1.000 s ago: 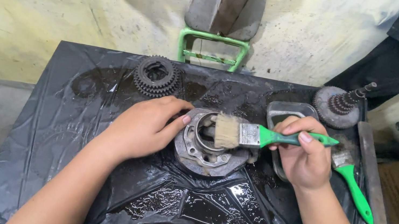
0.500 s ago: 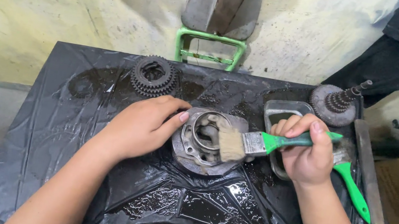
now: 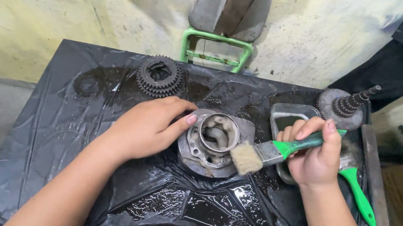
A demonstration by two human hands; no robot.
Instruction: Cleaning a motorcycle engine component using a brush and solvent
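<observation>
1. Lying near the middle of the worktop [image 3: 75, 107] — which is wrapped in wet black plastic — is the housing [image 3: 209, 145], a round grey metal part with an open bore facing up.
2. The left hand [image 3: 147, 125] rests on the housing's left rim, fingers spread over the flange and fingertips at the bore's edge; its grip is a loose steadying hold, not a clench.
3. The right hand [image 3: 315, 158] is clenched round the green handle of a brush [image 3: 271, 153].
4. The brush's long axis runs from upper right, at the hand, down to lower left, where the pale bristles touch the housing's lower right rim.
5. So the housing lies left of the right grip and just right of the left one — both hands are at it, from opposite sides.
6. A second green-handled tool [image 3: 360, 196] lies on the worktop just right of the right hand, partly hidden by it.
7. A small metal tray [image 3: 289, 115] sits behind the right hand, with a geared shaft [image 3: 343, 107] at the far right corner.
8. A stacked gear [image 3: 160, 76] sits at the far edge, well apart from the housing.
</observation>
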